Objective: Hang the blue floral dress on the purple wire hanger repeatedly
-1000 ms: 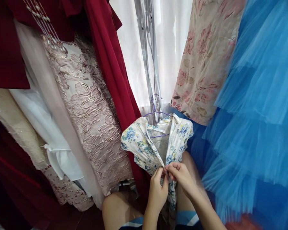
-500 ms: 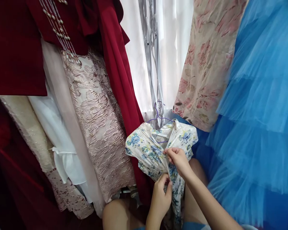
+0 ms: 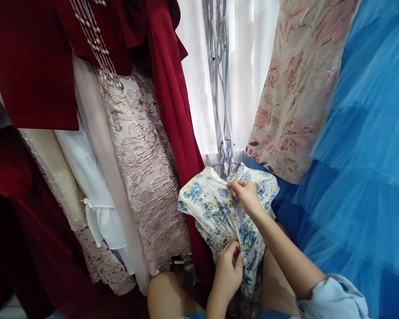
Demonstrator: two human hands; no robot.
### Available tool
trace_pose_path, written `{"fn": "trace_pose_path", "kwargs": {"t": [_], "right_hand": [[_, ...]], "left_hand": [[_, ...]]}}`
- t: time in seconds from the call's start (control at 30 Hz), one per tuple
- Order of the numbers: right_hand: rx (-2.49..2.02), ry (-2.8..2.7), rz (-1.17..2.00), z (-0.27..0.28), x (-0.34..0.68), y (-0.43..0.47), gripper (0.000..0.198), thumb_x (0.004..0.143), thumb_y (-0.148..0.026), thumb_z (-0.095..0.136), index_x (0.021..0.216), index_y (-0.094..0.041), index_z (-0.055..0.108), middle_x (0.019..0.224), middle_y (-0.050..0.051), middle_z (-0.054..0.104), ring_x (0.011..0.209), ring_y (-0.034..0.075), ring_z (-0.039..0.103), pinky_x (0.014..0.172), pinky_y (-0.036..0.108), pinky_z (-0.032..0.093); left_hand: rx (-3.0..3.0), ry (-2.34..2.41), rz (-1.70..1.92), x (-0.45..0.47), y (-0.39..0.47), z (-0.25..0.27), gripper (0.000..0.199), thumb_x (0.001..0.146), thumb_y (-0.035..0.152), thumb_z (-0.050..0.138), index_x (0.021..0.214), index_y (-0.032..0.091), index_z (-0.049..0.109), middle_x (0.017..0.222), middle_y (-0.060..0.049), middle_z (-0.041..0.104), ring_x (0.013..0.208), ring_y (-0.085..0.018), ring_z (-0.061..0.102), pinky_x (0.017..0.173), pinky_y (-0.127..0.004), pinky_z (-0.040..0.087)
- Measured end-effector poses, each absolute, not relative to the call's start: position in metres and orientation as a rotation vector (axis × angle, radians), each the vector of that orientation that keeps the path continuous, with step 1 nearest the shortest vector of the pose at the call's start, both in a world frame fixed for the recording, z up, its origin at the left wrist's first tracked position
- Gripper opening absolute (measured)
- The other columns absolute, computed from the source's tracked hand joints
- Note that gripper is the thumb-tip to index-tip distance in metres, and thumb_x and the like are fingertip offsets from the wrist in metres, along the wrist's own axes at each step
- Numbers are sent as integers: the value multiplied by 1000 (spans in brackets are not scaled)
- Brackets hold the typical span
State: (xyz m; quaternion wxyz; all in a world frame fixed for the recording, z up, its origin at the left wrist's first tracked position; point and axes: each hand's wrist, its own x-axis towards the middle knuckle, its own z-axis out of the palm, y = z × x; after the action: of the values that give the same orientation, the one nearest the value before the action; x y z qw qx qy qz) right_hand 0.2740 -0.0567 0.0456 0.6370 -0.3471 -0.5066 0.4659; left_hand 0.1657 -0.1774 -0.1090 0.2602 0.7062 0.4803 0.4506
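A white dress with blue and yellow flowers hangs from a thin purple hanger, low in front of me. My left hand is closed, pinching the fabric at the lower end of the dress's centre opening. Higher up, at the neckline, my right hand pinches the top of that opening between thumb and fingers. The edges lie together below it, like a zipped seam; the small bit in its fingertips is hidden. The hanger's lower part is covered by the dress.
A grey metal stand rises before a white curtain. At left hang a dark red garment and a pink brocade dress. A pink floral garment and a blue tiered tulle dress hang at right.
My right hand has moved up along the opening to the neckline, and the gap there has closed. My left hand keeps its pinch lower down. The view has shifted slightly.
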Motion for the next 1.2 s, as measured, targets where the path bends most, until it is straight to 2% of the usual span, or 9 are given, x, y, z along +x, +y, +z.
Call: {"fn": "trace_pose_path", "kwargs": {"t": [0.4, 0.57, 0.7, 0.8, 0.87, 0.93, 0.97, 1.07, 1.2], "right_hand": [[-728, -1156, 999, 58, 268, -40, 26, 75, -39, 66, 63, -16, 64, 45, -5, 46, 43, 8, 32, 45, 25, 24], [-726, -1189, 971, 52, 266, -51, 19, 75, -34, 64, 67, -17, 64, 45, -5, 49, 44, 10, 38, 46, 25, 27], [-725, -1222, 947, 49, 268, -60, 17, 75, -33, 64, 70, -17, 64, 43, -6, 48, 41, 11, 37, 45, 25, 26], [-725, -1238, 929, 48, 270, -62, 17, 76, -33, 62, 70, -17, 63, 43, -6, 47, 41, 10, 37, 45, 25, 25], [-727, -1252, 922, 48, 273, -62, 18, 77, -34, 62, 69, -18, 62, 43, -6, 48, 41, 10, 37, 45, 25, 25], [-728, -1270, 919, 49, 276, -62, 18, 77, -34, 62, 68, -18, 61, 43, -6, 48, 41, 10, 37, 45, 24, 26], [-727, -1278, 917, 50, 278, -62, 19, 77, -34, 62, 68, -18, 60, 43, -6, 48, 41, 10, 37, 45, 24, 26], [-719, -1292, 904, 50, 282, -60, 20, 78, -33, 63, 65, -19, 57, 44, -6, 47, 42, 9, 37, 46, 24, 26], [-709, -1275, 886, 43, 279, -56, 26, 79, -34, 63, 61, -21, 49, 46, -7, 42, 43, 8, 32, 46, 24, 22]], "left_hand": [[1867, 1271, 1192, 170, -180, -137, 12, 95, 23, 48, 86, 20, 55, 84, -3, 58, 82, -20, 57, 77, -31, 44], [1819, 1232, 1232, 160, -173, -129, 14, 94, 25, 53, 85, 18, 62, 83, -3, 65, 83, -20, 61, 78, -30, 47], [1835, 1212, 1382, 143, -150, -89, 22, 97, 33, 52, 90, 18, 67, 86, -5, 68, 85, -20, 63, 80, -31, 48], [1810, 1200, 1550, 131, -122, -37, 29, 101, 38, 46, 117, 19, 61, 88, -5, 67, 84, -18, 63, 81, -30, 49], [1829, 1185, 1677, 125, -103, 2, 38, 102, 40, 44, 134, 20, 53, 81, -2, 63, 73, -16, 61, 72, -27, 49], [2058, 1200, 1618, 123, -85, 37, 41, 102, 38, 44, 140, 23, 50, 73, 1, 60, 65, -15, 57, 65, -25, 46], [2210, 1215, 1519, 122, -78, 51, 38, 102, 36, 44, 137, 23, 54, 72, 1, 60, 63, -15, 57, 63, -24, 45], [2454, 1237, 1331, 124, -64, 77, 21, 98, 30, 51, 107, 23, 69, 70, 0, 63, 63, -16, 58, 62, -25, 42], [2463, 1270, 1354, 132, -60, 78, 14, 95, 27, 56, 87, 22, 66, 64, 2, 59, 60, -15, 55, 60, -23, 37]]}}
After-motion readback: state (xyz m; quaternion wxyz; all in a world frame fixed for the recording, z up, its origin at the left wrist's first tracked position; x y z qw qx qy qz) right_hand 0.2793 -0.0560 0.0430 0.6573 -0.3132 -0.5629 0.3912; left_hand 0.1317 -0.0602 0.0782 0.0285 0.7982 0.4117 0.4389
